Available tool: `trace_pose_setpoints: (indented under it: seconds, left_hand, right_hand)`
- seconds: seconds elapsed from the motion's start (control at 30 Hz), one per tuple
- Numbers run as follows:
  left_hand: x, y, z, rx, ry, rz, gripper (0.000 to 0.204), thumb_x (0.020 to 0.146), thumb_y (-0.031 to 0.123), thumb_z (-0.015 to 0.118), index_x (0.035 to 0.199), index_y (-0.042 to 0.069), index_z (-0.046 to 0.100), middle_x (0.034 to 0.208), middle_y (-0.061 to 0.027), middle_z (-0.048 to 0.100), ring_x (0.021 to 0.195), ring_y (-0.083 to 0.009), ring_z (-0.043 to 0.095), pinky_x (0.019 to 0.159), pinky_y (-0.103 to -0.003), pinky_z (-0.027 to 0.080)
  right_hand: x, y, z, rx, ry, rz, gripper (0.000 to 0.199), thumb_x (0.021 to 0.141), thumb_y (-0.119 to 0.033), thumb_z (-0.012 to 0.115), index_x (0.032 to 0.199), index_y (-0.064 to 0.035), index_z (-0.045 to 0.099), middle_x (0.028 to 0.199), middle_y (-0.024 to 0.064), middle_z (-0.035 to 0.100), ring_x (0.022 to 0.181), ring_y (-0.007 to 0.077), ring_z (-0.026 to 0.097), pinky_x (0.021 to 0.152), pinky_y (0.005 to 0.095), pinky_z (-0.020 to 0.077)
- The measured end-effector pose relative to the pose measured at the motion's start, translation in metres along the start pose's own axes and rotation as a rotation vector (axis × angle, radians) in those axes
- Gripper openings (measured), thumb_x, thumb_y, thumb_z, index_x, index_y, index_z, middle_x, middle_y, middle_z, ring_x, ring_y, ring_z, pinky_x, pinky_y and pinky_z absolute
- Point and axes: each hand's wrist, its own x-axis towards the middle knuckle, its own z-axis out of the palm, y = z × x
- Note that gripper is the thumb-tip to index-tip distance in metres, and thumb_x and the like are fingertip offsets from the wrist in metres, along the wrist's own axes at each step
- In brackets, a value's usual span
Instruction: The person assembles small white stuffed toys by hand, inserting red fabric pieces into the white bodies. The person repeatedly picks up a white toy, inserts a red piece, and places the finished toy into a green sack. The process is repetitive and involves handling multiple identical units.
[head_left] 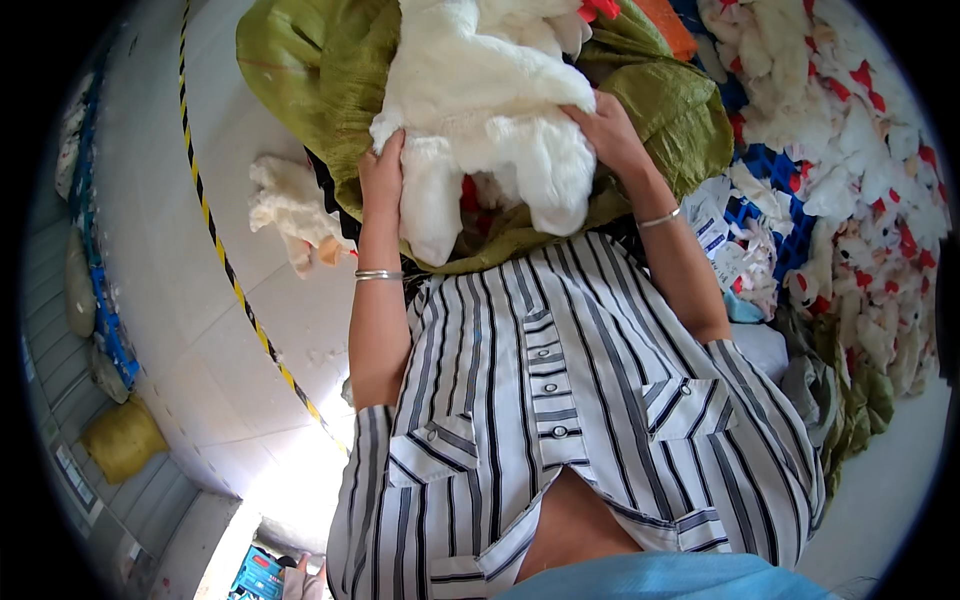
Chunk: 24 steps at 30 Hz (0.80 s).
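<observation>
A white, long-furred plush skin with two leg-like lobes (pixel 480 90) hangs in front of the person's body, just over a shiny olive-green woven sack (pixel 320 70) whose folds show on both sides of it and below. The left hand (pixel 383 175) pinches its left edge, the grip closed on fur; the right hand (pixel 610 130) holds the opposite edge, thumb over the top, fingers mostly hidden behind. The skin looks soft and limp (perhaps unstuffed, though that is hard to tell), so fur could slip from either grip if only the pile is pinched, and uneven pulling could twist the lobes or strain a seam. The sack's loose near edge lies close under the lobes and could snag or fold over them. Silver metal bangles (pixel 379 275) on the left wrist could also catch in the fur.

Red fabric bits (pixel 480 195) show between the lobes. Left of the sack, a cream plush piece (pixel 285 210) lies on the pale floor (pixel 150 290), near a black-and-yellow striped line (pixel 215 235). To the right, a blue plastic lattice crate (pixel 770 190) and a large heap of white and red plush pieces (pixel 870 200) crowd the right arm's side, limiting its outward room.
</observation>
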Motion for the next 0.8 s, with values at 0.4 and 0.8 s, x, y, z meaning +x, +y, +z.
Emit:
trace_pose_setpoints:
  seconds: [0.4, 0.8]
  left_hand:
    - [-0.078, 0.084, 0.033, -0.385, -0.146, -0.036, 0.041, 0.090, 0.026, 0.067, 0.119, -0.002, 0.059, 0.109, -0.0104, 0.067, 0.100, -0.0199, 0.065, 0.084, -0.035, 0.054]
    - [-0.003, 0.050, -0.050, -0.534, -0.156, 0.069, 0.017, 0.098, 0.024, 0.052, 0.087, 0.012, 0.055, 0.103, -0.0064, 0.065, 0.096, -0.0178, 0.060, 0.087, -0.036, 0.046]
  right_hand:
    - [-0.006, -0.046, 0.034, -0.486, -0.399, 0.182, 0.046, 0.092, -0.041, 0.061, 0.109, 0.0013, 0.068, 0.100, 0.0114, 0.071, 0.084, 0.0154, 0.065, 0.073, 0.0318, 0.0539]
    - [-0.060, -0.162, -0.044, -0.431, -0.442, -0.154, 0.043, 0.080, -0.022, 0.075, 0.117, -0.0039, 0.062, 0.114, 0.0131, 0.065, 0.107, 0.0209, 0.060, 0.093, 0.0343, 0.0468]
